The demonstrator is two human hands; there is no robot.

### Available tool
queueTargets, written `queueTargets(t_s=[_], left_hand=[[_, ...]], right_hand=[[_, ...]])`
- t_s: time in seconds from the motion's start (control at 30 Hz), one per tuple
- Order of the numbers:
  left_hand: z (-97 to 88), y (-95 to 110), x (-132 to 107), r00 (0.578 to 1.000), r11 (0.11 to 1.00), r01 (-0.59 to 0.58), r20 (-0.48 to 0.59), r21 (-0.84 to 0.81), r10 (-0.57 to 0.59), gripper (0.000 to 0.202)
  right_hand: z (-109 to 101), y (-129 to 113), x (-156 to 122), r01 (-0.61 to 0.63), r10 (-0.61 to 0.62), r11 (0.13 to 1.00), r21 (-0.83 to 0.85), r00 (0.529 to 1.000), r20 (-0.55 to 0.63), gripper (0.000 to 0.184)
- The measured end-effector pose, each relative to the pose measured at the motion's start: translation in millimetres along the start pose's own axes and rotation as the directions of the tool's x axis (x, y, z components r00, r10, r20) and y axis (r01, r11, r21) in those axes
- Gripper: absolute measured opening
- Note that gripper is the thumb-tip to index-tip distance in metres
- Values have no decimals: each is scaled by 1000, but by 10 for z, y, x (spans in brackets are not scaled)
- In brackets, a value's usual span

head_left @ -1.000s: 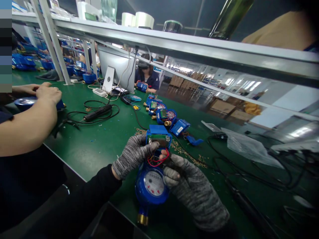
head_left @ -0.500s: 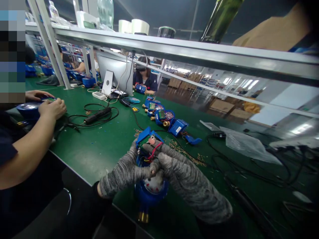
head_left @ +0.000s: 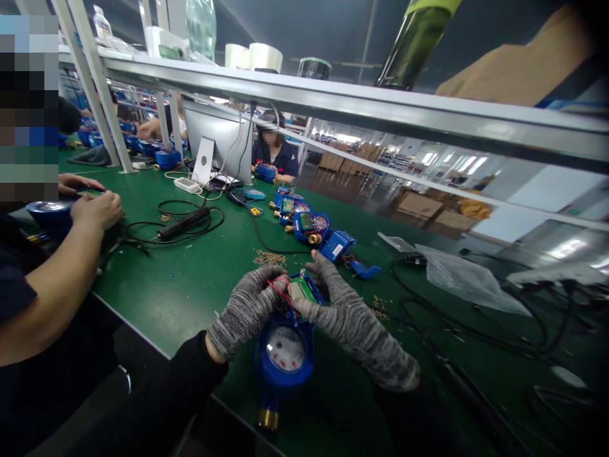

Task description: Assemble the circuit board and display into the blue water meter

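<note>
A blue water meter with a round white dial and a brass end lies at the table's near edge. At its far end is an opened blue housing with a green circuit board and a pale display. Fingers of my left hand, in a grey knit fingerless glove, are closed at the housing's left side on thin red wires. My right hand, gloved alike, grips the housing from the right, thumb near the board's lower edge and fingers round the far side. Some fingertips are hidden.
Several blue meters stand in a row beyond my hands. Small brass screws lie scattered on the green table. A black-handled tool, cables and a plastic bag lie around. A co-worker's hand is at left; a shelf crosses above.
The board and display have come into view in the housing. My left fingers have moved up onto the red wires, and my right hand has shifted to the housing's right side, uncovering the dial.
</note>
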State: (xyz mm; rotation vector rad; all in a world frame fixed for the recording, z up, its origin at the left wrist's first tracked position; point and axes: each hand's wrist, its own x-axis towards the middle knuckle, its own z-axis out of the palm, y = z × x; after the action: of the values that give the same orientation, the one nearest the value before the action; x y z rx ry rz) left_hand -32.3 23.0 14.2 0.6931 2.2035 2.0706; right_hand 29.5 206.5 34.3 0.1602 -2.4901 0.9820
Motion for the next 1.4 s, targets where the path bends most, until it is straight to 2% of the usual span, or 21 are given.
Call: queueTargets(t_s=[0.07,0.13,0.23,0.37,0.43,0.5,0.57,0.67,0.7,0.77,0.8,0.87,0.9,0.93,0.97,1.03,1.07,1.13,1.23,1.33,1.4], left_hand=[[19,55,29,999,991,-51,-9,124,52,39],[20,130,81,995,960,-100,17,261,99,33],[-44,243,180,982,886,-187,97,425,161,32],[-220,327,304,957,822,-278,215,496,193,24],[-302,334,364,953,819,-285,236,498,189,19],[-356,325,430,958,837,-262,233,480,166,16],[-386,309,498,966,876,-207,233,436,112,13],[-439,293,553,962,946,-76,273,314,-13,22],[-468,289,534,954,963,-37,296,268,-46,24],[-530,267,401,951,992,10,305,127,-48,37],[-554,242,281,963,999,-3,268,45,-9,45],[-554,154,-49,986,988,-133,92,-80,140,47],[-520,91,-239,967,967,-253,-20,-18,253,43],[-463,20,-429,922,922,-369,-82,119,380,42],[-382,-55,-603,897,881,-417,-55,224,439,51],[-175,-181,-863,828,788,-529,-10,314,560,80],[-65,-220,-937,828,795,-525,-31,304,560,91],[122,-226,-972,873,872,-449,-113,194,475,103],[230,-89,-822,953,963,-244,-212,-115,216,106],[136,75,-562,976,915,-67,-216,-399,-22,97],[31,127,-368,980,840,36,-145,-542,-136,69]], right_hand=[[73,-69,-29,-90,82,992,92,993,90,101],[114,-189,-62,-157,143,983,92,980,136,118],[111,-296,-86,-171,165,985,31,975,151,122],[-21,-168,-13,-40,50,996,-77,989,142,107],[-129,-68,72,-35,36,999,-5,982,185,90],[-233,-15,166,-98,61,987,131,964,259,63],[-300,-20,237,-207,110,944,256,932,345,46],[-286,-67,236,-384,173,817,429,874,453,39],[-254,-70,200,-393,151,782,483,873,464,37],[-174,-45,83,-305,51,778,550,902,428,35],[-134,-21,6,-222,-10,798,560,925,381,35],[-57,26,-166,-43,-112,852,522,958,262,39],[-20,39,-252,10,-132,868,497,969,210,44],[18,38,-333,35,-134,870,491,977,168,49],[56,20,-404,48,-131,859,510,983,128,48],[124,-70,-514,-4,-82,789,614,990,111,41],[144,-143,-551,-62,-41,733,677,990,136,38],[141,-331,-596,-177,18,653,737,976,219,37],[21,-634,-605,-262,23,657,707,944,328,37],[-143,-776,-555,-268,32,793,547,915,403,35],[-217,-710,-476,-213,104,918,334,943,317,30]])
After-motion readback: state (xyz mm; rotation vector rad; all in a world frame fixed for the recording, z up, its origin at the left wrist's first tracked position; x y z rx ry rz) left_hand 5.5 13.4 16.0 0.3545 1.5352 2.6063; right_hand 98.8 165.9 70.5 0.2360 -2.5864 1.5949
